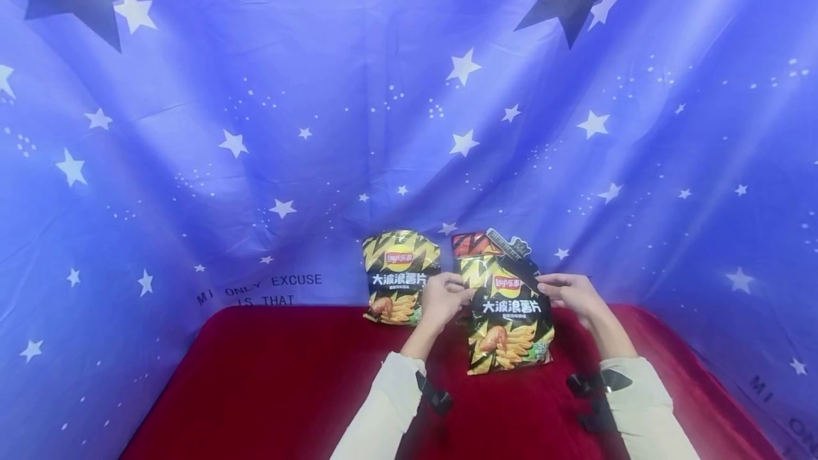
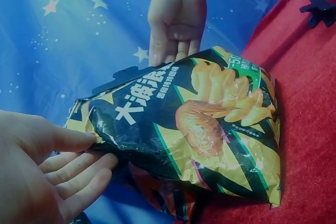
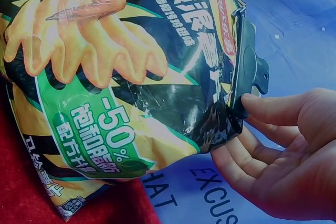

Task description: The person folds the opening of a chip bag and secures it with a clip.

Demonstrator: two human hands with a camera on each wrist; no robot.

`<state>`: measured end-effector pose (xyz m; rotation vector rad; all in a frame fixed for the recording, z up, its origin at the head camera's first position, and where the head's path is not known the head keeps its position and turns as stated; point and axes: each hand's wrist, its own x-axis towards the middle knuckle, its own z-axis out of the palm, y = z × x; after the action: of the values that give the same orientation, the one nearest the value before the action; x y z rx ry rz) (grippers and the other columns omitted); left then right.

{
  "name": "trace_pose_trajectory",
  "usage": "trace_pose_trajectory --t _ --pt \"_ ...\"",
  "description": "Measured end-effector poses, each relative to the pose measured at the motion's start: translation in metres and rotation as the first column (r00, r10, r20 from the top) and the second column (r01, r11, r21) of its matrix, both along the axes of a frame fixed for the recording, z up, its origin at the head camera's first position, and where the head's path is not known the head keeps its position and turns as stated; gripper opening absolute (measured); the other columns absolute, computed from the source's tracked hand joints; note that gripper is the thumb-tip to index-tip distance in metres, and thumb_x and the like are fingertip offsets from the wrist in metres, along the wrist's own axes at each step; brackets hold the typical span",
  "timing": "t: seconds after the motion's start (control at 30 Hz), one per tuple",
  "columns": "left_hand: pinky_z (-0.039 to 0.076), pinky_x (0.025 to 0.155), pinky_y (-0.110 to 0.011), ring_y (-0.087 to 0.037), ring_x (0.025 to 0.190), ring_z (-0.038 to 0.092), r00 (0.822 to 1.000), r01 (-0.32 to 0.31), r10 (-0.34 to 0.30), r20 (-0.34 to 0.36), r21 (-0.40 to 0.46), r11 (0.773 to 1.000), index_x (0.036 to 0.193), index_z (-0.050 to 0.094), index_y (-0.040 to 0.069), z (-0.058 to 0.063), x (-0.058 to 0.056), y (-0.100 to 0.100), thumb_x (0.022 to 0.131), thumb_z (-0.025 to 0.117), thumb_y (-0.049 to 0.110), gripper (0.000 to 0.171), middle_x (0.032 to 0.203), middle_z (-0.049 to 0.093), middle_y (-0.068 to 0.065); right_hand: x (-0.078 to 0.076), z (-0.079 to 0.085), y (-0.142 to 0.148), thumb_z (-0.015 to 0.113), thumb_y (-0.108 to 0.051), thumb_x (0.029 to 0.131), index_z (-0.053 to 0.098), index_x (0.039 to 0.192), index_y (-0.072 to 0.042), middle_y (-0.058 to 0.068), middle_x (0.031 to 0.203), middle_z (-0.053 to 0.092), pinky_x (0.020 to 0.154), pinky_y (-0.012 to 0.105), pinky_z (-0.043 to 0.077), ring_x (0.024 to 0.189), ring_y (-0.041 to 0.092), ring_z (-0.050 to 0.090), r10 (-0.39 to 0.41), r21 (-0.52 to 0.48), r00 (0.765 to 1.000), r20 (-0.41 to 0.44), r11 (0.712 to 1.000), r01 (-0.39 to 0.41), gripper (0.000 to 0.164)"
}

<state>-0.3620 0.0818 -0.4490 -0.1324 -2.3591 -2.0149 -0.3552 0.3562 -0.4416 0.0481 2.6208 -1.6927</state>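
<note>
My left hand [image 1: 447, 297] pinches the upper left edge of a black and yellow bag of potato chips [image 1: 511, 329], thumb in front and fingers behind. Along the bag's top lies a dark bag clip [image 3: 249, 66], slanting in the head view. At the clip's lower end, my right hand [image 1: 571, 293] holds clip and bag corner, its thumb [image 3: 262, 107] on the clip and its other fingers at the corner. The bag is tilted, with its printed front facing the head camera. Behind its top shows a red chip bag [image 1: 469, 243], mostly hidden.
A second black and yellow chip bag [image 1: 399, 268] stands left of my left hand, at the back of the table. Red cloth [image 1: 268, 389] covers the table. A blue curtain with stars [image 1: 358, 91] hangs right behind it and along both sides.
</note>
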Motion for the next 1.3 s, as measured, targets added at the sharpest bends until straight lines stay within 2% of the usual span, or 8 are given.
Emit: trace_pose_trajectory --t 0.13,0.33,0.5,0.7,0.93,1.07,1.17,1.3 --pt "0.062 0.062 -0.032 -0.021 0.069 0.076 1.0 -0.019 0.018 -0.007 -0.029 0.999 0.106 0.073 0.001 0.0 -0.002 0.001 0.082 0.082 0.007 0.026 0.09 0.079 -0.014 0.0 0.0 0.0 0.064 -0.015 0.099 0.049 0.141 0.013 0.025 0.125 0.069 0.082 0.03 0.061 0.086 0.008 0.069 -0.006 0.002 1.0 0.007 1.0 0.006 0.052" --pt "0.058 0.057 -0.025 -0.029 0.073 0.077 1.0 -0.015 0.014 -0.011 -0.065 0.998 0.111 0.072 0.003 -0.002 -0.004 0.004 0.085 0.079 0.009 0.027 0.088 0.079 -0.012 0.0 0.002 -0.001 0.064 -0.018 0.101 0.047 0.143 0.012 0.025 0.128 0.068 0.082 0.029 0.061 0.087 0.007 0.07 -0.008 0.0 1.0 0.018 1.0 0.008 0.054" --pt "0.061 0.06 -0.033 -0.034 0.076 0.076 1.0 0.009 -0.008 0.003 -0.084 0.996 0.117 0.07 0.003 -0.005 -0.004 0.005 0.088 0.076 0.009 0.029 0.089 0.078 -0.011 0.001 0.002 0.0 0.061 -0.018 0.102 0.045 0.143 0.013 0.03 0.131 0.064 0.086 0.033 0.061 0.089 0.01 0.071 -0.003 0.004 1.0 0.026 1.0 0.003 0.054" --pt "0.063 0.066 -0.042 -0.035 0.075 0.075 0.999 0.04 -0.041 -0.007 -0.102 0.994 0.12 0.068 0.002 -0.006 -0.003 0.005 0.09 0.074 0.01 0.031 0.087 0.077 -0.012 0.002 0.001 -0.001 0.06 -0.019 0.103 0.045 0.145 0.011 0.028 0.133 0.064 0.089 0.034 0.061 0.09 0.006 0.069 -0.013 0.006 0.999 0.038 1.0 0.012 0.054" --pt "0.057 0.053 -0.026 -0.036 0.075 0.074 0.998 0.065 -0.067 -0.014 -0.113 0.991 0.129 0.064 -0.001 -0.007 -0.002 0.004 0.092 0.072 0.011 0.04 0.085 0.075 -0.011 0.003 0.0 -0.003 0.058 -0.017 0.103 0.046 0.144 0.012 0.031 0.137 0.06 0.088 0.032 0.061 0.09 0.004 0.069 -0.022 -0.009 0.999 0.036 1.0 0.022 0.052" --pt "0.057 0.054 -0.027 -0.037 0.076 0.074 0.997 0.074 -0.075 -0.01 -0.107 0.992 0.13 0.063 -0.002 -0.006 -0.001 0.003 0.092 0.072 0.01 0.041 0.085 0.076 -0.012 0.003 0.001 -0.004 0.058 -0.017 0.104 0.046 0.144 0.012 0.031 0.139 0.058 0.089 0.032 0.061 0.091 0.004 0.069 -0.025 -0.005 0.999 0.037 1.0 0.026 0.051" --pt "0.059 0.062 -0.028 -0.03 0.078 0.075 0.998 0.049 -0.057 -0.037 -0.184 0.982 0.127 0.066 0.001 -0.002 0.0 -0.002 0.091 0.071 0.012 0.037 0.09 0.077 -0.012 0.005 0.004 -0.005 0.059 -0.015 0.102 0.046 0.143 0.014 0.029 0.133 0.063 0.089 0.032 0.061 0.09 0.004 0.07 -0.045 -0.02 0.999 0.026 0.999 0.045 0.051" --pt "0.059 0.076 -0.031 -0.022 0.087 0.075 0.993 -0.037 -0.003 -0.122 -0.325 0.945 0.121 0.07 0.004 0.01 0.003 -0.014 0.09 0.071 0.015 0.033 0.098 0.079 -0.01 0.007 0.015 -0.009 0.06 -0.014 0.101 0.048 0.14 0.015 0.023 0.124 0.07 0.084 0.026 0.061 0.084 -0.002 0.068 -0.133 -0.02 0.991 -0.018 0.991 0.133 0.05"
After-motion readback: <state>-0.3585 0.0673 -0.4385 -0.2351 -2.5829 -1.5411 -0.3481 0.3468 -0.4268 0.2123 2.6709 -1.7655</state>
